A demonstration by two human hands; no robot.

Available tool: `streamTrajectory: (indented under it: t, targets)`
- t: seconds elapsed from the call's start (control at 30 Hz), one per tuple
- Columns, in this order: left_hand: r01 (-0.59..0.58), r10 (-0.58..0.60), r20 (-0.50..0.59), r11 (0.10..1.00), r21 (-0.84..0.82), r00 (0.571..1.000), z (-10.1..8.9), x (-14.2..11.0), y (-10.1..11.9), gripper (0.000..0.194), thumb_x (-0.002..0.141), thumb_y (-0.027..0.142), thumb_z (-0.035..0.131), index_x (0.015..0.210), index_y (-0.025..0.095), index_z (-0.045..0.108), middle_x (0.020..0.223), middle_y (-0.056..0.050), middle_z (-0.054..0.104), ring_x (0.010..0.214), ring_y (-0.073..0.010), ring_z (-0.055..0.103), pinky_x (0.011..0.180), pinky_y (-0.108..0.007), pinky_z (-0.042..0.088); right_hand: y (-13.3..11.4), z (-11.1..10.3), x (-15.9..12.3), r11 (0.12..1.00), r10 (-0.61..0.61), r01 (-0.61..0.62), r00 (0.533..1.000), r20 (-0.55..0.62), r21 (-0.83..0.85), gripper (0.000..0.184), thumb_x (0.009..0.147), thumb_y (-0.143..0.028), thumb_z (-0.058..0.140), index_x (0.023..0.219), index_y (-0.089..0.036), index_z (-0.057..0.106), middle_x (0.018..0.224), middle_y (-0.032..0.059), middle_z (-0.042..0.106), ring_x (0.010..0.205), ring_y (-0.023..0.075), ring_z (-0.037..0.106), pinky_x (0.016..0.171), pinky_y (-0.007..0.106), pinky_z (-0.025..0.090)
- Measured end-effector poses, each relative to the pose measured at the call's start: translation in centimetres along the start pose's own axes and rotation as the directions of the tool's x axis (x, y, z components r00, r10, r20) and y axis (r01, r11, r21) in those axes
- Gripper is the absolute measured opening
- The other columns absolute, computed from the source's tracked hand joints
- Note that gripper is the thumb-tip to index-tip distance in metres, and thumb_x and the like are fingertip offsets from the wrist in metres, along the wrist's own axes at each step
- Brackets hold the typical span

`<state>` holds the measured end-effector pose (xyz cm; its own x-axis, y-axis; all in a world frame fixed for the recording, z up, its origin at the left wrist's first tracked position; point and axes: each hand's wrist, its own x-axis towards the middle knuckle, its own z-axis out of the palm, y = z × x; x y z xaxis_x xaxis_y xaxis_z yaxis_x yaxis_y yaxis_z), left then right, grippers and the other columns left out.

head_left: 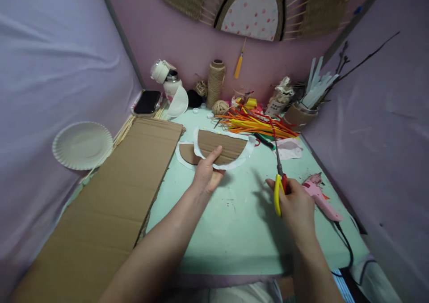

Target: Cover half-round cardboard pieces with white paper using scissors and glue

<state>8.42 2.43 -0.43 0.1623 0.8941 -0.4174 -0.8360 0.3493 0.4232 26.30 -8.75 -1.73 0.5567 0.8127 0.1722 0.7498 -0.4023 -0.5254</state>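
My left hand (pixel 206 174) grips a half-circle of cardboard (pixel 231 145) by its curved lower edge, thumb on top. A white border runs around the brown cardboard. Partly hidden behind it, a second white-edged cardboard half-circle (pixel 187 153) lies on the table. To the right, my right hand (pixel 297 204) is closed on scissors (pixel 279 170) with yellow and red handles. Their blades point away from me, apart from the half-circle, and look nearly closed. A pink glue gun (pixel 322 198) lies just right of that hand.
A long cardboard sheet (pixel 110 195) covers the left side, beside a paper plate (pixel 82 145) and a phone (pixel 147 103). Orange and yellow strips (pixel 251 123), a twine cone (pixel 216 82) and a bottle (pixel 172 86) stand or lie at the back. The glue gun's cord (pixel 348 245) trails at right.
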Motion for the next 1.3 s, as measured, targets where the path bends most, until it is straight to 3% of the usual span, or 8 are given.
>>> streamTrajectory:
  t: [0.2, 0.5, 0.6, 0.7, 0.83, 0.9, 1.1, 1.3]
  targets:
    - [0.009, -0.010, 0.069, 1.000, 0.017, 0.998, -0.4, 0.4, 0.6, 0.053, 0.070, 0.004, 0.075, 0.119, 0.020, 0.065, 0.104, -0.003, 0.077, 0.095, -0.0180, 0.072, 0.099, -0.035, 0.054, 0.1, 1.3, 3.9, 0.935, -0.042, 0.122, 0.970, 0.239, -0.333, 0.019, 0.082, -0.036, 0.062, 0.081, -0.017, 0.062, 0.078, 0.0107, 0.066, 0.066, 0.0221, 0.057, 0.057, 0.029, 0.031]
    - [-0.022, -0.003, 0.139, 0.983, 0.180, 0.990, -0.6, 0.4, 0.2, 0.064, 0.061, 0.010, 0.083, 0.121, 0.022, 0.064, 0.105, -0.002, 0.075, 0.102, -0.0218, 0.069, 0.099, -0.041, 0.054, -0.7, 1.3, 4.1, 0.906, -0.109, 0.228, 0.941, 0.322, -0.358, 0.028, 0.090, -0.027, 0.054, 0.108, -0.009, 0.068, 0.100, 0.0210, 0.071, 0.092, 0.0317, 0.066, 0.072, 0.035, 0.041]
    - [0.003, -0.053, 0.152, 0.950, 0.311, 0.987, -0.8, 0.4, 0.4, 0.063, 0.057, 0.015, 0.086, 0.117, 0.021, 0.066, 0.107, -0.005, 0.075, 0.103, -0.0243, 0.068, 0.098, -0.044, 0.053, -1.1, 0.0, 4.5, 0.962, -0.189, 0.237, 0.935, 0.300, -0.135, 0.031, 0.092, -0.031, 0.049, 0.104, -0.013, 0.071, 0.102, 0.0186, 0.072, 0.096, 0.0315, 0.065, 0.080, 0.038, 0.043]
    - [0.000, -0.095, 0.192, 0.896, 0.443, 0.977, -1.1, 0.5, 0.6, 0.058, 0.054, 0.019, 0.089, 0.108, 0.016, 0.070, 0.105, -0.009, 0.075, 0.098, -0.0251, 0.068, 0.093, -0.042, 0.053, -2.3, -1.0, 5.1, 0.930, -0.232, 0.092, 0.897, 0.377, 0.355, 0.037, 0.091, -0.048, 0.050, 0.100, -0.019, 0.071, 0.096, 0.0101, 0.073, 0.088, 0.0248, 0.065, 0.074, 0.034, 0.047]
    - [-0.027, -0.108, 0.190, 0.805, 0.593, 0.976, -1.4, 0.7, 0.8, 0.051, 0.053, 0.026, 0.090, 0.098, 0.012, 0.071, 0.093, -0.009, 0.075, 0.084, -0.0223, 0.067, 0.079, -0.036, 0.053, -3.8, -0.4, 5.4, 0.766, -0.344, -0.185, 0.691, 0.636, 0.615, 0.035, 0.071, -0.052, 0.075, 0.082, -0.019, 0.070, 0.072, 0.0012, 0.067, 0.063, 0.0148, 0.057, 0.056, 0.026, 0.040]
    - [-0.047, -0.070, 0.175, 0.809, 0.586, 0.982, -1.3, 0.7, 0.9, 0.048, 0.055, 0.031, 0.089, 0.095, 0.012, 0.071, 0.088, -0.008, 0.074, 0.079, -0.0200, 0.065, 0.074, -0.033, 0.051, -4.1, 0.8, 5.3, 0.706, -0.375, -0.268, 0.645, 0.666, 0.656, 0.032, 0.064, -0.044, 0.084, 0.072, -0.019, 0.066, 0.063, -0.0019, 0.063, 0.056, 0.0112, 0.052, 0.053, 0.024, 0.036]
    - [-0.025, -0.159, 0.340, 0.877, 0.480, 0.927, -0.8, 0.2, 0.2, 0.040, 0.068, 0.046, 0.079, 0.092, 0.015, 0.069, 0.091, -0.006, 0.071, 0.082, -0.0167, 0.064, 0.079, -0.031, 0.050, -4.8, 4.1, 4.4, 0.320, -0.153, -0.429, 0.857, 0.492, 0.845, 0.038, 0.056, -0.038, 0.090, 0.080, -0.019, 0.067, 0.070, -0.0017, 0.068, 0.060, 0.0115, 0.057, 0.059, 0.025, 0.044]
    - [-0.180, -0.076, 0.336, 0.721, 0.669, 0.939, -1.0, -0.3, -1.6, 0.028, 0.064, 0.030, 0.080, 0.084, 0.014, 0.067, 0.081, -0.002, 0.068, 0.078, -0.0134, 0.060, 0.077, -0.027, 0.045, -5.2, 4.8, 3.8, 0.251, -0.047, -0.397, 0.906, 0.421, 0.883, 0.041, 0.051, -0.036, 0.091, 0.077, -0.019, 0.064, 0.064, -0.0034, 0.066, 0.058, 0.0113, 0.056, 0.060, 0.026, 0.044]
